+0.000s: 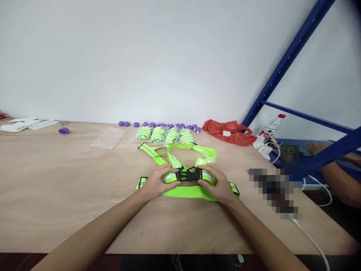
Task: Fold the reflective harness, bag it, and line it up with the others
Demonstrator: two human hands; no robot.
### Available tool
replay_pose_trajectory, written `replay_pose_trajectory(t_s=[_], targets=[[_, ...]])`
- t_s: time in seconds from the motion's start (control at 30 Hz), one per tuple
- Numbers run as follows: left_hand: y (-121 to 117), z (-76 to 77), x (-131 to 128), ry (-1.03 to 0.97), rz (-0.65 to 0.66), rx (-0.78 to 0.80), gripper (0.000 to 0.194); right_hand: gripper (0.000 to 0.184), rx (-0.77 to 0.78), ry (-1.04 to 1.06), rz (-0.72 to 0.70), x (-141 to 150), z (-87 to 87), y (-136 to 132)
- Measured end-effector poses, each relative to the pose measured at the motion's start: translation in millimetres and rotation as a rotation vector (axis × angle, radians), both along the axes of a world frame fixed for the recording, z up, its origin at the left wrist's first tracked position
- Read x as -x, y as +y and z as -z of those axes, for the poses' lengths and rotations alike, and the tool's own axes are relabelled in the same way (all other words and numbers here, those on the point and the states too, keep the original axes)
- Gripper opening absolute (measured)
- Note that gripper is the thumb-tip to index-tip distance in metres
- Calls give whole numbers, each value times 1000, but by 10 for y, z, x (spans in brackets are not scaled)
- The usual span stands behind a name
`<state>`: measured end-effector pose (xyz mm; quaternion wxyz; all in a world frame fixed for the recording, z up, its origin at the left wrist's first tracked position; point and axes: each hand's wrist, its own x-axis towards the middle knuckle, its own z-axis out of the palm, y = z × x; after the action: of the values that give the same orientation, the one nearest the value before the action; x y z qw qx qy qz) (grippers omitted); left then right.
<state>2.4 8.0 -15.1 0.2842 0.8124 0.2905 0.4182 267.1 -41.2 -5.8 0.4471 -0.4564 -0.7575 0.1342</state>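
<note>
A neon-yellow reflective harness (191, 192) with silver stripes lies spread on the wooden table in front of me. Its black side-release buckle (194, 174) is at the middle of the waist strap, the two halves meeting; whether they are fully clicked together I cannot tell. My left hand (158, 181) pinches the strap at the buckle's left half. My right hand (216, 182) grips the other half from the right. Shoulder straps loop away behind the buckle toward the wall, and black adjusters show beyond both wrists.
Several bagged, rolled reflective harnesses (172, 135) lie behind, before a row of purple rolls (158, 124). A clear plastic bag (108, 138) is at left, a red plastic bag (229, 131) at right. A bottle (272, 127) stands near a blue frame (282, 67); another person's arm (338, 177) shows beyond.
</note>
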Motion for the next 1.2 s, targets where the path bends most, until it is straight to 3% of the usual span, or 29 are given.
replay_pose_trajectory(t_s=[0.27,0.4,0.5,0.63,0.8,0.93,1.07,1.2], targets=[[-86,-48,-73,30,-59,58,53,50,119,22,39,89,76,-28],[-28,-185,28,298,-21,194,79,70,233,-123,74,86,43,-20],[-52,-358,278,531,15,168,94,77,250,-343,78,-71,-93,-117],[-177,-456,761,616,-39,129,75,64,280,-390,187,-525,-252,-397],[-273,-333,1107,590,-77,184,45,61,489,-224,202,-980,-195,-645],[-283,-279,1134,537,-60,166,44,56,542,-151,183,-1032,-97,-670],[-316,-296,1131,462,-93,179,42,53,526,-68,163,-973,-111,-698],[-414,-354,1119,284,-87,331,50,55,571,71,132,-878,-188,-797]])
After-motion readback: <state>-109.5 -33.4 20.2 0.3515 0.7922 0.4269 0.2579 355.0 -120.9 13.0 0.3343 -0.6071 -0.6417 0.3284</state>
